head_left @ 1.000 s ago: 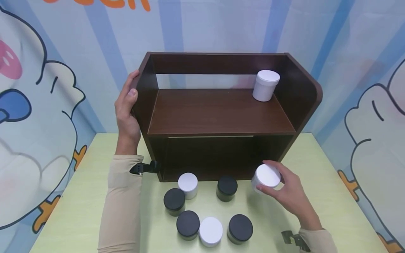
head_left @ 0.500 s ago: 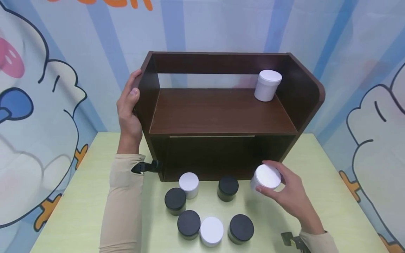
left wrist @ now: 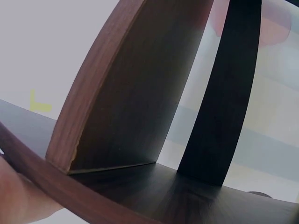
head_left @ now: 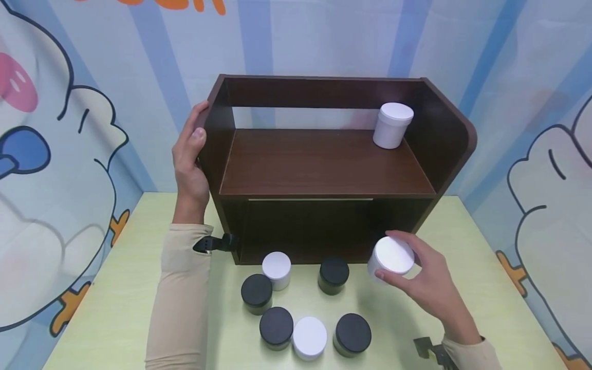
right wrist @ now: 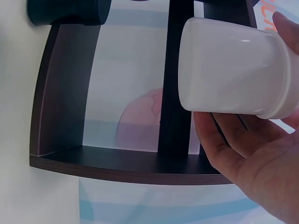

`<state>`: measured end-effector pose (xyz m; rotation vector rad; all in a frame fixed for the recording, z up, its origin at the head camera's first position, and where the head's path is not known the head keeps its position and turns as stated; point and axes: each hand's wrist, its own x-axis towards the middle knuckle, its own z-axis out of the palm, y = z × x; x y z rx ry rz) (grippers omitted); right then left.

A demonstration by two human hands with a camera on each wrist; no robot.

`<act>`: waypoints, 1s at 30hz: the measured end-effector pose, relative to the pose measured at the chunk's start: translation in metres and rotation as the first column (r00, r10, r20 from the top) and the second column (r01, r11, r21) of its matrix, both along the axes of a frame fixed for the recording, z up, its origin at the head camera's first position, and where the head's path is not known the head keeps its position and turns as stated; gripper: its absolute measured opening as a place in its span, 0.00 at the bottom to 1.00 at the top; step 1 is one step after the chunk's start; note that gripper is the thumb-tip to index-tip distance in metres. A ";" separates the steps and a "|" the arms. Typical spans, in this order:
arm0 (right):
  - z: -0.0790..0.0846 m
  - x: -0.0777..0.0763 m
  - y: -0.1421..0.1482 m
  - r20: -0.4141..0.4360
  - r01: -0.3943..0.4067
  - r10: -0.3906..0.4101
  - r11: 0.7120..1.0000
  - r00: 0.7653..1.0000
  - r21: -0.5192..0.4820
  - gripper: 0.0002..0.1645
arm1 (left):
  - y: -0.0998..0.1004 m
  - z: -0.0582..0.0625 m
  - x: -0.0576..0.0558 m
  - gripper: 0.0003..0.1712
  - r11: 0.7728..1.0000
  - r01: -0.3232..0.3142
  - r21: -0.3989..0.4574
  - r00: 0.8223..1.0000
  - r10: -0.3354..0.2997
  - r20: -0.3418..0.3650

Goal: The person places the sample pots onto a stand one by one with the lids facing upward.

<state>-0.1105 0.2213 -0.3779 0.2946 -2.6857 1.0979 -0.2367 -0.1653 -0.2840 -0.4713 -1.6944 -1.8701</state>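
In the head view my left hand (head_left: 191,164) rests against the outer side of a dark brown wooden shelf (head_left: 324,164), its visible fingers fairly straight. Part of that hand shows below the side panel in the left wrist view. My right hand (head_left: 430,282) grips a white lidded jar (head_left: 393,256) between thumb and fingers, in front of the shelf's lower right corner. From the right wrist, the jar's smooth side (right wrist: 233,70) and its lid end near the fingers are visible. Another white jar (head_left: 393,126) stands on the upper board at the right.
On the pale table (head_left: 115,308), in front of the shelf, stand several black-lidded jars (head_left: 333,276) and two white jars (head_left: 276,270). A cartoon-printed backdrop (head_left: 324,36) surrounds the table. A dark strap (head_left: 215,244) is on the left wrist.
My right hand and the white jar have risen slightly and shifted a little to the right. The whole head view has drifted slightly; my left hand stays against the shelf.
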 end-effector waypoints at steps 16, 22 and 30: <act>0.019 0.000 -0.003 0.003 -0.034 0.034 0.999 0.999 -0.028 0.42 | 0.000 -0.002 -0.002 0.31 1.000 -0.014 0.000 1.000 0.014 -0.021; 0.027 -0.001 -0.002 -0.057 -0.024 0.026 0.999 0.998 0.026 0.41 | 0.000 -0.002 -0.001 0.31 1.000 -0.008 0.001 1.000 0.008 -0.010; 0.039 0.000 -0.002 -0.063 -0.045 0.045 0.999 0.997 0.005 0.42 | 0.000 -0.001 -0.001 0.31 1.000 0.012 0.014 1.000 -0.012 -0.007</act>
